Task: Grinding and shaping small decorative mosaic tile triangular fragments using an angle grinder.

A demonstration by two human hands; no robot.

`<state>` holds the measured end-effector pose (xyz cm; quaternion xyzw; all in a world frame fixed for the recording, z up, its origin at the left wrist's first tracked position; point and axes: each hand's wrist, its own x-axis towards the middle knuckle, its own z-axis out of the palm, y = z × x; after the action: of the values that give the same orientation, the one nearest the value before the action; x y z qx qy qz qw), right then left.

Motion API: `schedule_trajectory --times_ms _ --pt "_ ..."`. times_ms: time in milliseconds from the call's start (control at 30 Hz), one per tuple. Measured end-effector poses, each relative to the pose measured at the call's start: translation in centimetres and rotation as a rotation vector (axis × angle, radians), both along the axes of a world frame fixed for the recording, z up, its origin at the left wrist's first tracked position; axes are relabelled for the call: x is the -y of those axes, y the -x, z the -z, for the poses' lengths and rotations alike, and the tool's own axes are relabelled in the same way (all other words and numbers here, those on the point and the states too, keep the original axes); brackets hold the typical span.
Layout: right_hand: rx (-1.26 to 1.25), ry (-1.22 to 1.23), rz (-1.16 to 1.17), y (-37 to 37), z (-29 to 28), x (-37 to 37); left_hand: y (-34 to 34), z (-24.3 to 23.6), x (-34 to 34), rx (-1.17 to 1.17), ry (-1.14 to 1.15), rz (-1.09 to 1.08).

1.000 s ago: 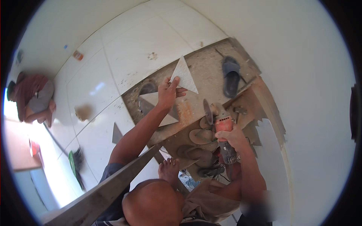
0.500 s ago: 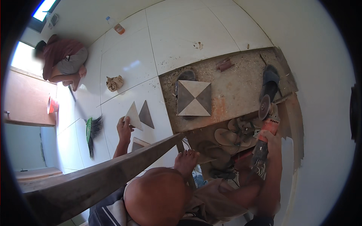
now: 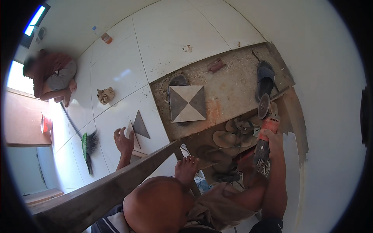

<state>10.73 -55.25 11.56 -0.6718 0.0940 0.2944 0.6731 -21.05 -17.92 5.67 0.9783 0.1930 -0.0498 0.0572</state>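
My left hand (image 3: pixel 124 141) is at a pale triangular tile piece (image 3: pixel 136 143) on the white floor, fingers apart and apparently not gripping it; a dark triangle (image 3: pixel 141 128) lies beside it. My right hand (image 3: pixel 272 141) holds a red-and-black angle grinder (image 3: pixel 269 125), its disc (image 3: pixel 264 105) turned upward. Between my hands, a square of alternating pale and dark triangles (image 3: pixel 188 94) rests over a dark sandal (image 3: pixel 178 79) on the rough cut-out patch of floor (image 3: pixel 229 89).
A person (image 3: pixel 52 75) crouches left. A broom (image 3: pixel 89 149), crumpled bag (image 3: pixel 105 95), bottle (image 3: pixel 105 37) and red bucket (image 3: pixel 46 123) are around. A long beam (image 3: pixel 105 186) crosses below my left hand. Sandals (image 3: pixel 225 139) pile below the step; another sandal (image 3: pixel 265 79) lies right.
My left hand has moved from over the rough patch to the left with the pale triangle, then let it go beside the dark one. The grinder, still held, has moved toward the right.
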Motion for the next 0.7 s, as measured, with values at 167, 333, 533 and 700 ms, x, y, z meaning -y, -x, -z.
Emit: schedule_trajectory --times_ms 167,333,533,700 --pt "0.001 0.052 0.044 0.0 -0.7 -0.2 -7.0 -1.7 -9.9 0.133 0.326 -0.233" --pt "0.039 0.023 0.027 -0.2 0.1 -1.0 -14.0 0.6 -6.9 0.137 0.459 -0.375" --pt "0.002 0.032 0.018 -0.2 0.1 -0.4 -15.3 1.0 -6.1 0.464 0.948 -0.409" --pt "-0.019 0.017 -0.006 0.0 -0.2 -0.4 -17.5 0.3 -5.5 0.579 1.062 -0.279"
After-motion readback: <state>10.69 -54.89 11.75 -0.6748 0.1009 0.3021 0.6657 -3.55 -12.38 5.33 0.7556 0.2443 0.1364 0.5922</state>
